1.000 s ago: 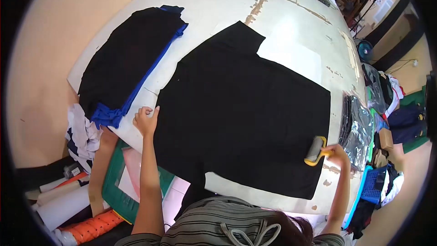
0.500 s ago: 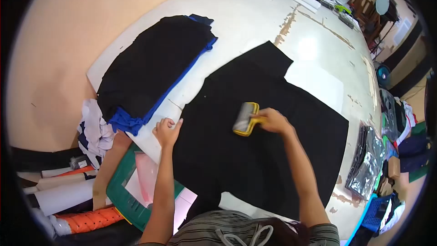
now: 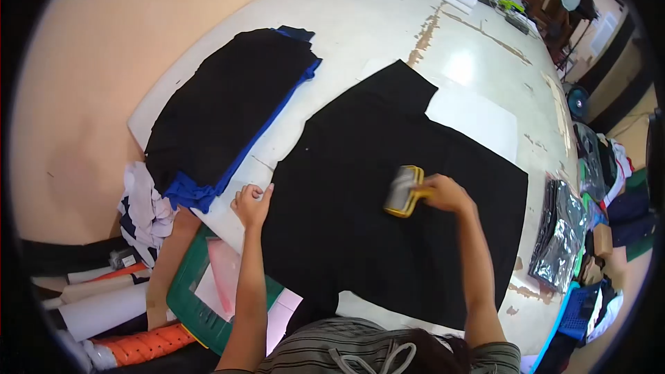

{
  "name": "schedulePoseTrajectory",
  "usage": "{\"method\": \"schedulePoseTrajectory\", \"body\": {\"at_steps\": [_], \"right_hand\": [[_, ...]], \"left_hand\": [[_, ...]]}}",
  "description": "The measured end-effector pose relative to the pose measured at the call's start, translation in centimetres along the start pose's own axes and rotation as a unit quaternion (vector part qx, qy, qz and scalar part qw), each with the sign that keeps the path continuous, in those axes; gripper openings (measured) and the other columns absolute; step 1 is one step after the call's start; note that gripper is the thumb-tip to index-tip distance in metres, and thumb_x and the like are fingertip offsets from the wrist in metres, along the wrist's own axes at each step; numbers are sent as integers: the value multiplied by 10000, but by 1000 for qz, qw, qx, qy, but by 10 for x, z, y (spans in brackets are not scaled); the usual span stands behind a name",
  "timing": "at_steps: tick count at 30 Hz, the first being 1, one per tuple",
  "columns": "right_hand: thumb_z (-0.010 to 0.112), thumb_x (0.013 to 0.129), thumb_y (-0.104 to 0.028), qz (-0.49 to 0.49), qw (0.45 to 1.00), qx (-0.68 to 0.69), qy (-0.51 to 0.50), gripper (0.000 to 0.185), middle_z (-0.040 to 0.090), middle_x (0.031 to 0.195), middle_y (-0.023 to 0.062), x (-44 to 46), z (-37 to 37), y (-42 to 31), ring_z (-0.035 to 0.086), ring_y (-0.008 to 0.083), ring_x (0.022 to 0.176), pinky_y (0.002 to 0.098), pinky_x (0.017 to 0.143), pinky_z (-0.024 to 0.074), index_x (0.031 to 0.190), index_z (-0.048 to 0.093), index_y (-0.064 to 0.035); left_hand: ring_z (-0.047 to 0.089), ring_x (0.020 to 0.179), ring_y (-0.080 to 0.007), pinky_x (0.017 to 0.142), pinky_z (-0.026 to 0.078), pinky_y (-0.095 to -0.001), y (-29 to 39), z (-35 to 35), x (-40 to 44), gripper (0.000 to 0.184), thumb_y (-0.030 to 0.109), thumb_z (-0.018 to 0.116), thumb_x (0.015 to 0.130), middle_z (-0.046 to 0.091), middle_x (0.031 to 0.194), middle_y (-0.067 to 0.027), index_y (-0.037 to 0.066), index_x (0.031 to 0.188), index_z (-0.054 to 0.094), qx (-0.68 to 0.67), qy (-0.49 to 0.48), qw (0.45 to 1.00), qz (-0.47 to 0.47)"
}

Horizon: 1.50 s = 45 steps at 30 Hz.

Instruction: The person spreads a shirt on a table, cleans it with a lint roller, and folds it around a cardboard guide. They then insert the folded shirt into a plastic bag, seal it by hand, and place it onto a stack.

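A black T-shirt point(image 3: 346, 159) lies spread flat in front of me. My right hand point(image 3: 447, 194) grips the handle of a yellow-framed lint roller point(image 3: 402, 192), whose grey roller rests on the middle of the shirt. Beside the shirt's left edge is my left hand point(image 3: 252, 206). Its fingers are loosely bent, and the thumb stands apart from them against the fabric edge; nothing shows between them. Further left lies a pile of black and blue garments point(image 3: 228, 104).
The white table point(image 3: 360, 14) has worn brown patches. Plastic-wrapped dark packages point(image 3: 556, 235) lie on its right edge. A white sheet point(image 3: 478, 121) sits beyond the shirt. Below left are a green bin point(image 3: 183, 294), crumpled pale cloth point(image 3: 147, 201) and several rolls point(image 3: 104, 312).
My right hand has moved the lint roller to the right and slightly towards me across the shirt. My left hand stays at the shirt's left edge. The view has shifted slightly.
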State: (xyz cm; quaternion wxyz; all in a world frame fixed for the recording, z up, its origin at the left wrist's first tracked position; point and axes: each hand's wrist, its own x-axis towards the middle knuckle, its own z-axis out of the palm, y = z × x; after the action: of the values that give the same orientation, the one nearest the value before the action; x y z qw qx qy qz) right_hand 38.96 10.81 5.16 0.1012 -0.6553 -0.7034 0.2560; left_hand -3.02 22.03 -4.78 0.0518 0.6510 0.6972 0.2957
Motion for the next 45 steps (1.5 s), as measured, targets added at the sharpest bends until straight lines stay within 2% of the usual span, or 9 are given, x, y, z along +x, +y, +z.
{"method": "schedulePoseTrajectory", "body": {"at_steps": [5, 10, 20, 22, 30, 37, 38, 42, 45], "right_hand": [[661, 513, 3, 340, 932, -120, -24, 476, 653, 874, 61, -189, -38, 88, 623, 217, 817, 288, 722, 479, 934, 677, -218], [649, 536, 28, 415, 908, -38, 28, 435, 660, 815, 36, -230, -41, 87, 627, 203, 732, 272, 689, 485, 911, 683, -189], [530, 658, -11, 75, 981, 137, 118, 412, 622, 942, 149, 80, -1, 20, 597, 272, 891, 329, 765, 456, 1023, 639, -167], [553, 610, 19, 112, 974, 163, 113, 461, 639, 915, 121, 152, 8, -3, 609, 200, 789, 287, 719, 454, 1045, 627, -117], [546, 641, -6, 97, 962, 181, 179, 432, 620, 961, 147, 259, 32, -39, 600, 270, 885, 319, 768, 454, 1040, 632, -148], [570, 611, 37, 51, 976, 145, 154, 496, 631, 878, 108, 64, 9, 22, 575, 136, 769, 272, 704, 443, 1079, 608, -122], [578, 631, 16, 142, 975, 147, 84, 455, 609, 1010, 135, 17, -9, 22, 590, 276, 896, 315, 797, 445, 1055, 623, -145], [628, 548, 23, 253, 962, 46, 88, 464, 641, 872, 100, -167, -12, 80, 608, 253, 805, 304, 730, 460, 975, 657, -155], [627, 518, 53, 432, 895, 89, 67, 476, 640, 804, 100, -256, -18, 79, 615, 182, 716, 281, 631, 472, 958, 666, -125]], "left_hand": [[481, 719, -188, 760, 313, -365, 3, 0, -2, 351, 445, 639, 709, 510, 675, 12, 124, 644, 512, 20, 5, 1000, -1], [484, 721, -185, 746, 315, -364, 5, 2, -5, 347, 422, 658, 704, 512, 695, 17, 119, 643, 498, 22, 14, 1000, 9], [482, 713, -197, 757, 304, -361, 4, -2, -1, 301, 371, 674, 697, 511, 665, 0, 115, 649, 522, -7, 9, 1000, 3], [477, 715, -191, 754, 299, -354, 0, 1, 0, 297, 357, 682, 691, 509, 660, 5, 114, 637, 521, -24, 4, 1000, -4], [467, 696, -162, 743, 292, -338, 7, -5, 3, 291, 342, 694, 687, 502, 650, 20, 113, 633, 522, -22, -4, 1000, -9], [476, 712, -191, 757, 305, -360, -3, 2, 0, 286, 354, 677, 694, 502, 655, 11, 121, 636, 523, -19, 9, 1000, 1], [478, 713, -194, 758, 308, -364, -4, 4, 0, 283, 353, 675, 696, 504, 658, 9, 122, 638, 520, -19, 9, 1000, 3], [482, 723, -199, 764, 313, -368, -2, 4, -1, 282, 350, 664, 709, 509, 675, 7, 118, 650, 514, -18, 7, 1000, 5], [477, 724, -196, 771, 311, -368, 0, 3, -1, 290, 353, 656, 721, 504, 687, 9, 114, 649, 509, -14, 2, 1000, 0]]}}
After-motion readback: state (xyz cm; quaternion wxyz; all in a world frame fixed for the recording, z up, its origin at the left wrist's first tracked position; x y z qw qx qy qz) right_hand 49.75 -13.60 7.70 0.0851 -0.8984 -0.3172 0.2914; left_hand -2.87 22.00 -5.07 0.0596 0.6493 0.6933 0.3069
